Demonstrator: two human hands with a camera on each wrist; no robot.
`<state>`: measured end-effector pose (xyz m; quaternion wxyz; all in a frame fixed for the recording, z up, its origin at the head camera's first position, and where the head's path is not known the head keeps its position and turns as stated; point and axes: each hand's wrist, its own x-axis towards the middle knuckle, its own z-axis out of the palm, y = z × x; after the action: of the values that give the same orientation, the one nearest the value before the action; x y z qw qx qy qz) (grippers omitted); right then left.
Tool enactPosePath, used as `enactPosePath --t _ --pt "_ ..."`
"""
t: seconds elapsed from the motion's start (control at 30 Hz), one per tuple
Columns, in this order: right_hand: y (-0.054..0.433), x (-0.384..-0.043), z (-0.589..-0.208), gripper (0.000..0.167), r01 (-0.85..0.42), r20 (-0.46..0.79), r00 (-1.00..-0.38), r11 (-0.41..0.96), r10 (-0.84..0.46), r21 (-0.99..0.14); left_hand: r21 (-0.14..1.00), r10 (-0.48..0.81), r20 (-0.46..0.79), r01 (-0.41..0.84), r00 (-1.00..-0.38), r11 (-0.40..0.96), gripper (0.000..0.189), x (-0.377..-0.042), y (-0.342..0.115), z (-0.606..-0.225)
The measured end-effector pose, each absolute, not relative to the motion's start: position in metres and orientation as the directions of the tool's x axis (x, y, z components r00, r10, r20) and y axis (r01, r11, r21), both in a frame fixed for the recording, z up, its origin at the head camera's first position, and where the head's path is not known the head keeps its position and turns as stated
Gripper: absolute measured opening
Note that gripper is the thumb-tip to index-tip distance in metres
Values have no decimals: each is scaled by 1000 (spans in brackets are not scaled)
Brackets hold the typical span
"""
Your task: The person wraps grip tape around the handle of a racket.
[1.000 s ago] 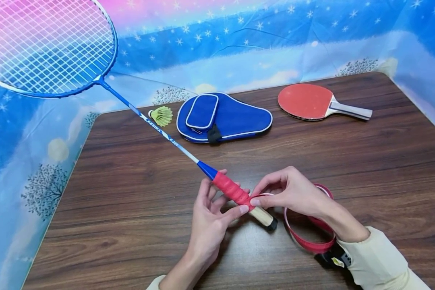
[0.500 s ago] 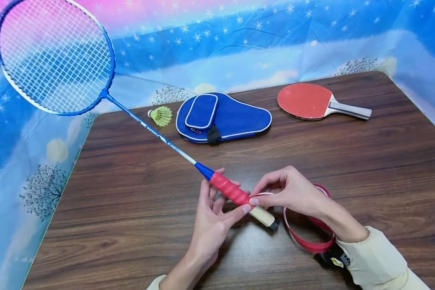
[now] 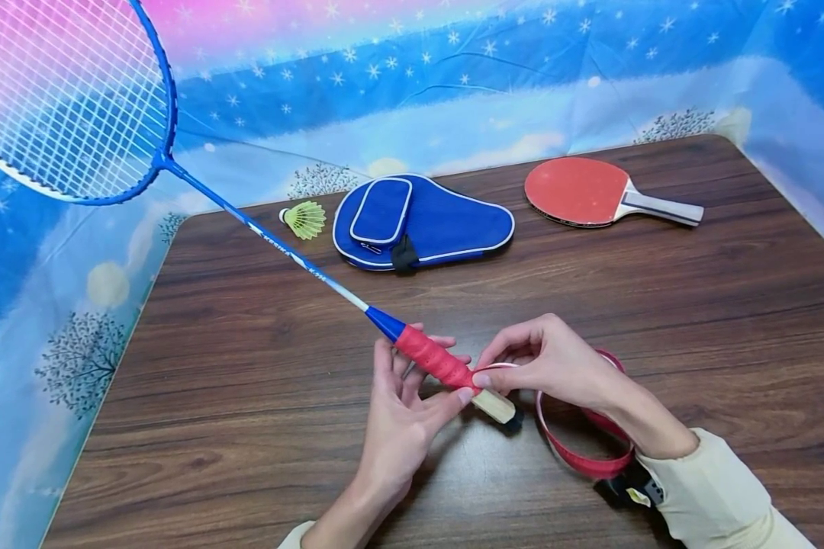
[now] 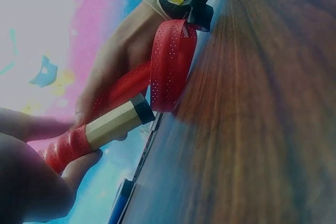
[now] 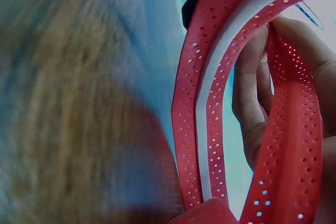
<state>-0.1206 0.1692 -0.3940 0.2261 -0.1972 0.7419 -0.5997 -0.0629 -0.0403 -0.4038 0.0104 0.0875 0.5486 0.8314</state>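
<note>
Left hand [image 3: 401, 408] pinches racket handle [image 3: 442, 364], right hand [image 3: 556, 367] red tape [image 3: 590, 467]; wrist views better reveal its perforations [image 4: 167, 61].

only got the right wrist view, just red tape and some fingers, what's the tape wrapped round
Observer: The head view shows the red tape wrapped round the handle of a badminton racket.

Operator: ok, is it covered right to the bottom

Observer: No. The left wrist view shows bare wood between the wrapped part and the black end cap.

Operator: and what's holding the racket up

Observer: The left hand, with its thumb in front at the lower edge of the wrapping and its fingers behind the handle.
</note>
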Motion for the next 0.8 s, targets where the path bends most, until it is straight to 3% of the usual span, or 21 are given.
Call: enactPosePath --t 0.27,0.6,0.8 --pt "169 -120 -394 13 -81 -67 -811 225 -582 -971 938 95 98 60 -991 -342 85 -62 -41 -402" --pt "166 -119 -394 16 6 -97 -822 162 -562 -987 942 55 63 41 -996 -334 90 -63 -44 -398" --pt "166 -119 -395 14 -24 -79 -828 175 -555 -984 936 56 55 32 -997 -351 89 -63 -43 -397"
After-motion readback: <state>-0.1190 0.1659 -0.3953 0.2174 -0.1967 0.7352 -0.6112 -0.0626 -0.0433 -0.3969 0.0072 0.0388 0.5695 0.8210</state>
